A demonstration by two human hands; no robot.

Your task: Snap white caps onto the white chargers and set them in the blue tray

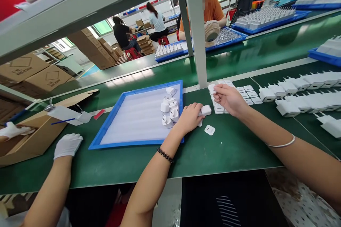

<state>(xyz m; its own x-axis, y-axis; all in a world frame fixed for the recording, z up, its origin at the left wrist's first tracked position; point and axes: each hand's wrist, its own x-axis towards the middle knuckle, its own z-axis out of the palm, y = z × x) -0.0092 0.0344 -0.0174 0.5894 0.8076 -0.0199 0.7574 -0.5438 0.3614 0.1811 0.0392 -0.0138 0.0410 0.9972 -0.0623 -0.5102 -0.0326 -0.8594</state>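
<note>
My left hand (190, 116) is closed around a white plug charger (205, 110), just right of the blue tray (112, 120). Over the rows of small white face plates (246, 94), my right hand (229, 98) pinches one white face plate (212, 88) between thumb and fingertips. A single loose face plate (210, 130) lies on the green table in front of the two hands. Several white chargers (170, 108) stand bunched at the tray's right side, close to my left wrist. Part of the held charger is covered by my left fingers.
Rows of white chargers (306, 101) fill the table on the right. A metal post (198, 35) rises behind my hands. At the left, a co-worker's gloved hand (68, 144) rests near an open cardboard box (34, 138). Another person with a fan (212, 30) sits across the conveyor.
</note>
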